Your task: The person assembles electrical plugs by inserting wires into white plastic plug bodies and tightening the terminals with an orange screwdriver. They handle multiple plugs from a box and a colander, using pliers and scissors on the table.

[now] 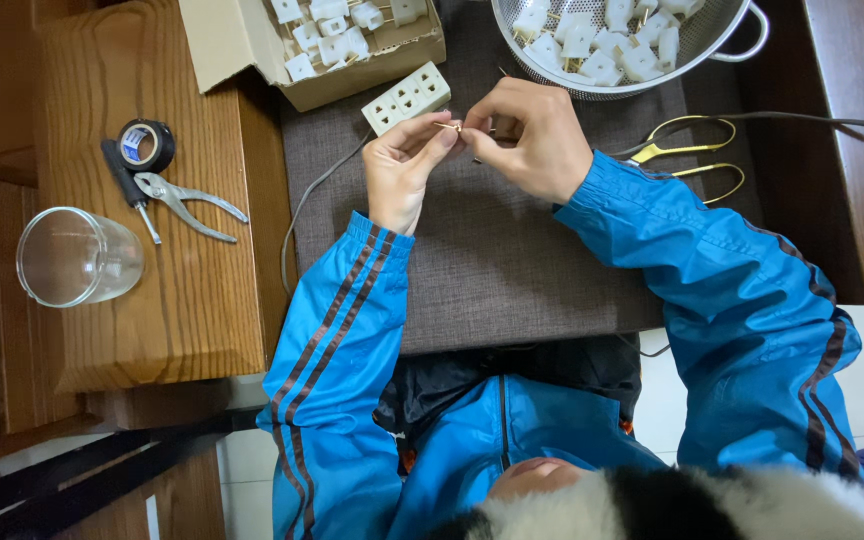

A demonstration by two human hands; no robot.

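My left hand [402,165] and my right hand [532,135] meet over a grey cloth mat [492,260]. Both pinch a small brass-coloured metal part [449,126] between their fingertips. Just beyond the fingers lies a white socket strip [407,97] with a grey cord running off its left end. Both arms wear blue sleeves with dark stripes.
A cardboard box [242,45] of small white plastic pieces stands at the back left, a metal colander [722,45] with more of them at the back right. Gold-handled scissors [692,160] lie right. On the wooden table: black tape [145,145], screwdriver [130,190], pliers [187,205], glass jar [77,257].
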